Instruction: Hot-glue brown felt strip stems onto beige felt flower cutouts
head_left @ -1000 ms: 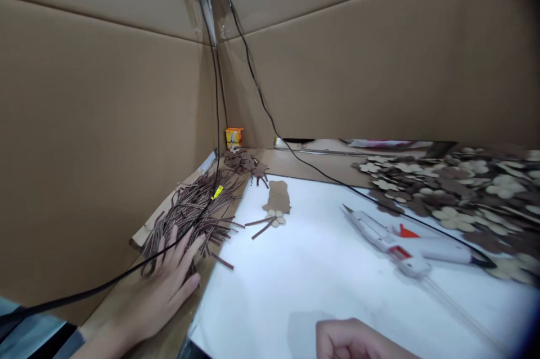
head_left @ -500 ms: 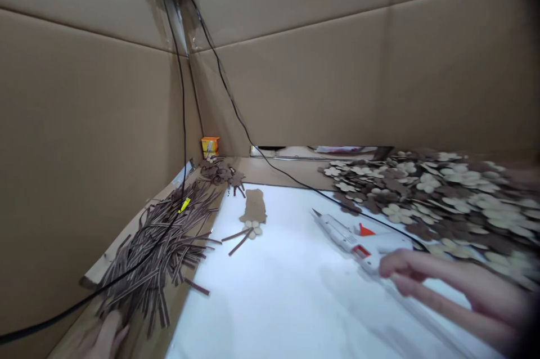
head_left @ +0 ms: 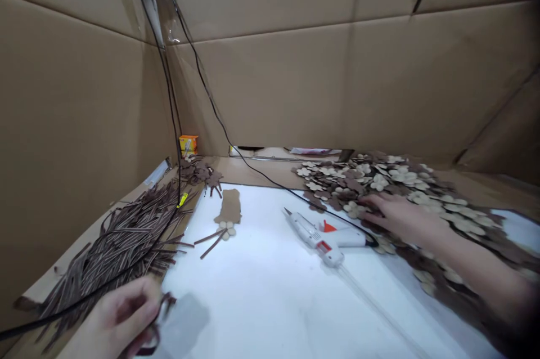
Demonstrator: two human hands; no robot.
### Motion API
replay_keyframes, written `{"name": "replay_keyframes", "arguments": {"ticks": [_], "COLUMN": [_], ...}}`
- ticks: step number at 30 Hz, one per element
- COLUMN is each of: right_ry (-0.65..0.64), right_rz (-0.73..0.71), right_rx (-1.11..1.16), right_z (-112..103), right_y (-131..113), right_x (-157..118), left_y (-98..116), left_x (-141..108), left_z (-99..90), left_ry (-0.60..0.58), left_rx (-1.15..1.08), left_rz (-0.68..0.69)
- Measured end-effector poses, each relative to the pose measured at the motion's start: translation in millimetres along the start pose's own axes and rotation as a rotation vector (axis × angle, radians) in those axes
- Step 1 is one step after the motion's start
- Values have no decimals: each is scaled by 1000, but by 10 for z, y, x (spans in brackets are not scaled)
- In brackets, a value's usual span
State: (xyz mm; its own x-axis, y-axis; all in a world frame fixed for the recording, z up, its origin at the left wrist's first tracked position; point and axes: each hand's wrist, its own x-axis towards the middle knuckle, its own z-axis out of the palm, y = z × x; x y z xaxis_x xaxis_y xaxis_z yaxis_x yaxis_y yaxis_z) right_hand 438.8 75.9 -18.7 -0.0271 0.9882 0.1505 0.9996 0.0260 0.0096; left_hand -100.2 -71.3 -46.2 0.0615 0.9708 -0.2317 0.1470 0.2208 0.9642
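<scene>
My left hand [head_left: 122, 317] is closed, pinching a thin brown strip [head_left: 166, 300] that curls out past the fingertips over the white board [head_left: 248, 303]. Beside it lies a heap of similar brown strips [head_left: 122, 229]. At the right, my right hand [head_left: 390, 215] reaches into a pile of flower-shaped cutouts [head_left: 379, 182], brown and cream, with its fingers apart; contact with single pieces is hard to make out. On the board, a cream flower with two strips [head_left: 226, 230] lies below a brown cardboard scrap [head_left: 230, 205]. A white glue gun [head_left: 314, 238] with a red trigger rests nearby.
Tall cardboard walls [head_left: 270, 89] enclose the workplace. A black cord [head_left: 211, 94] hangs from the top left corner and runs across to the glue gun; another crosses the strip heap. An orange box [head_left: 188, 145] and several brown flowers [head_left: 198, 171] sit in the back corner.
My left hand has risen from the strip heap with a strip in its fingers. My right hand has moved from beside the glue gun onto the flower pile. The view has turned right.
</scene>
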Motion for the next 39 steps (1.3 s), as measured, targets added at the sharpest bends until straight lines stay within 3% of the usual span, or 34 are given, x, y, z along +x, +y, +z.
{"name": "replay_keyframes", "arguments": {"ticks": [1, 4, 7, 12, 16, 19, 22, 25, 27, 29, 32, 35, 39], "right_ry": [-1, 2, 30, 154, 84, -92, -244, -72, 72, 115, 74, 50, -57], "right_rz": [0, -26, -33, 63, -110, -295, -425, -516, -592, -611, -461, -299, -271], "right_rx": [1, 32, 90, 226, 464, 659, 703, 476, 289, 152, 39, -102, -154], "right_z": [14, -27, -185, -555, -740, -668, -449, -292, -287, -321, -301, -112, 181], "right_y": [-43, -129, -147, -260, -813, -1434, -1949, -2167, -2114, -1913, -1425, -922, -592], "right_x": [75, 188, 163, 68, -22, -162, -315, -374, -345, -290, -237, -265, -372], "left_y": [253, 801, 983, 903, 826, 775, 708, 637, 611, 620, 704, 849, 1035], "left_x": [74, 380, 757, 1210, 1332, 1368, 1387, 1396, 1397, 1390, 1349, 1290, 1321], "left_z": [193, 590, 686, 648, 693, 702, 671, 633, 616, 609, 624, 674, 753], "left_ry": [-66, -56, -3, -89, -189, -262, -301, -311, -305, -289, -279, -303, -295], "left_rx": [-48, -297, -480, -539, -561, -565, -552, -509, -460, -397, -299, -221, -133], "left_rz": [31, 122, 217, 129, 14, -53, -86, -75, -46, 1, 93, 180, 303]}}
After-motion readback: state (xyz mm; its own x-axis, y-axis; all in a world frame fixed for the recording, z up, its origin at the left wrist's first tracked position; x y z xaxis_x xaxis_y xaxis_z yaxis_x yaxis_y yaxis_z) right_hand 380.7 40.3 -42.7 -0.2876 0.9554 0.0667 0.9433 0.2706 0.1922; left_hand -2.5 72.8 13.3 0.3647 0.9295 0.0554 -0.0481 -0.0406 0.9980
